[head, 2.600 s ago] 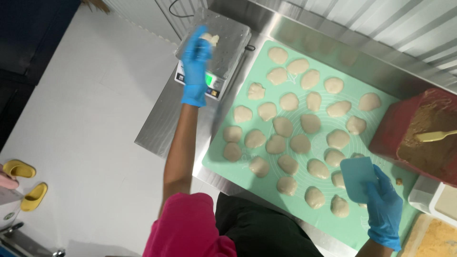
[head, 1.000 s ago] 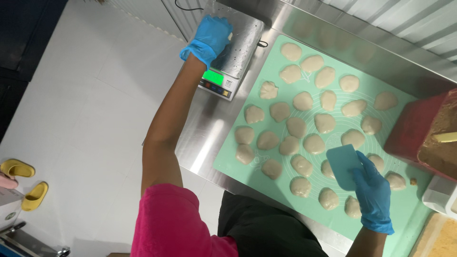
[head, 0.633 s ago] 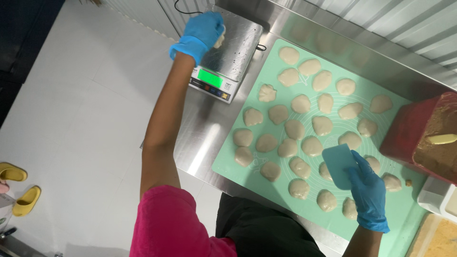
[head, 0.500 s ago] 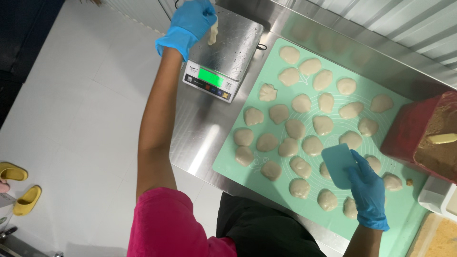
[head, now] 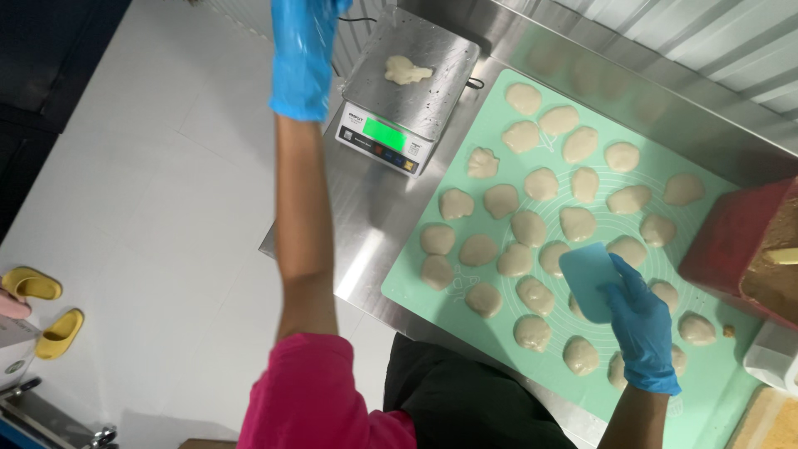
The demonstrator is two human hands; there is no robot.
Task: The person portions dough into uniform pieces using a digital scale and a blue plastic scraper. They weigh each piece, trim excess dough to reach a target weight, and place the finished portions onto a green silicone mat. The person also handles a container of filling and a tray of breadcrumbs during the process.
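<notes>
Left hand (head: 301,54), in a blue glove, is hanging raised above the floor side of the digital scale (head: 409,87), apart from it; its fingers are running out of the top of the frame, so whether they are open or closed cannot be told. A flattened, irregular dough piece (head: 403,70) is lying alone on the steel platform of the scale, toward the far edge, touching nothing else. The scale's display is glowing green on the face nearest the person. The scale is sitting on the stainless steel bench (head: 370,224), just beside the corner of a pale green silicone mat (head: 416,283). Right hand (head: 642,320), also gloved in blue, is hovering over the near part of the mat with its fingers closed around a light blue plastic scraper (head: 588,281); the blade is lying flat over the mat among the portions. Portioned dough pieces (head: 540,185) are sitting in loose rows across the mat, most of them near one another but apart, a few partly hidden under the scraper and the right hand. A red tub (head: 725,245) with brownish contents is standing at the right edge of the mat. A pair of yellow slippers (head: 43,308) is lying on the white floor (head: 166,208), well apart from the bench.
</notes>
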